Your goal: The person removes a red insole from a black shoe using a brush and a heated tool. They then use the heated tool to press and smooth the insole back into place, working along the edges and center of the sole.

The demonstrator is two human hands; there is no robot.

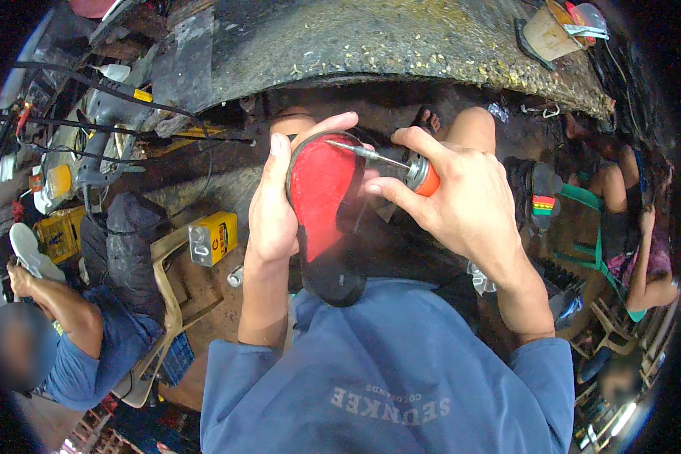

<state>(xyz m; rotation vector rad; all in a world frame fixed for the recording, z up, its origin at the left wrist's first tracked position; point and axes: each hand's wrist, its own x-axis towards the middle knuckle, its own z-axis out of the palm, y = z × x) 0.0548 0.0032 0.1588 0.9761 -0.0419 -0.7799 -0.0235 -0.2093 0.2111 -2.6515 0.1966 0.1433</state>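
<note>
My left hand [276, 204] grips a sandal sole [325, 189] by its edge, its fingers wrapped round the far side. The sole has a red face and a black rim, and its dark end points down toward my shirt. In my right hand [469, 189] is an awl [424, 178] with a rounded orange handle and a long, thin metal shaft. The shaft points left across the upper part of the red face. Its tip appears at or just above the surface; I cannot tell whether it touches.
A worn, crusted bench [371, 45] spans the far side, with a dirty bucket [552, 32] at right. To my left are a yellow can [213, 238], a plastic chair [166, 280] and a person holding a pale shoe [34, 250]. Another person sits right, near a green chair [583, 198].
</note>
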